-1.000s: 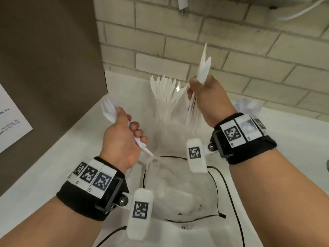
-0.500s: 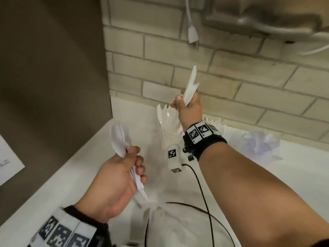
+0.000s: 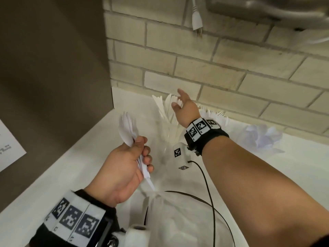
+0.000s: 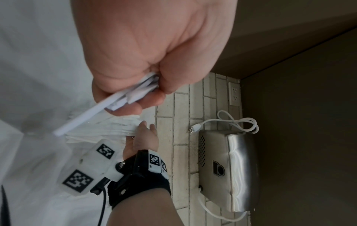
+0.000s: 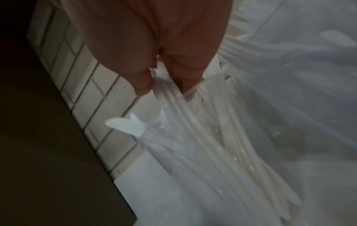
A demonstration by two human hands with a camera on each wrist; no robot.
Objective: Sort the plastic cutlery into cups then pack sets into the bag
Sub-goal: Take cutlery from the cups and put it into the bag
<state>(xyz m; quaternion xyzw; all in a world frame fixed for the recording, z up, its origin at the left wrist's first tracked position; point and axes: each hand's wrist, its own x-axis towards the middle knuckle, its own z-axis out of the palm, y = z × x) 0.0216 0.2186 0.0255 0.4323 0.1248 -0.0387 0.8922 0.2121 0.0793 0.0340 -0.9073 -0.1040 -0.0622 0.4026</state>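
My left hand (image 3: 142, 154) grips a bundle of white plastic cutlery (image 3: 129, 129) in a fist above the counter, handles pointing down toward the clear plastic bag (image 3: 178, 221). The left wrist view shows the same bundle (image 4: 133, 94) clamped in the fingers. My right hand (image 3: 179, 101) reaches forward over a clear cup (image 3: 166, 141) full of upright white cutlery (image 3: 163, 107), fingers spread and holding nothing. From the right wrist, the fingertips (image 5: 142, 87) sit just above the cutlery tops (image 5: 193, 125). A second cup of cutlery (image 3: 219, 118) stands behind the right wrist.
A brick wall (image 3: 231, 77) backs the white counter (image 3: 62, 184). A brown partition (image 3: 53, 68) closes the left side. A metal appliance (image 3: 267, 9) and a dangling plug (image 3: 196, 22) hang above. Crumpled clear plastic (image 3: 263, 138) lies at the right. Black cables (image 3: 210, 193) cross the bag.
My right hand carried two pieces of cutlery forward to the cup and let them go; it is now open. The left hand still holds its bundle. The view tilted upward.
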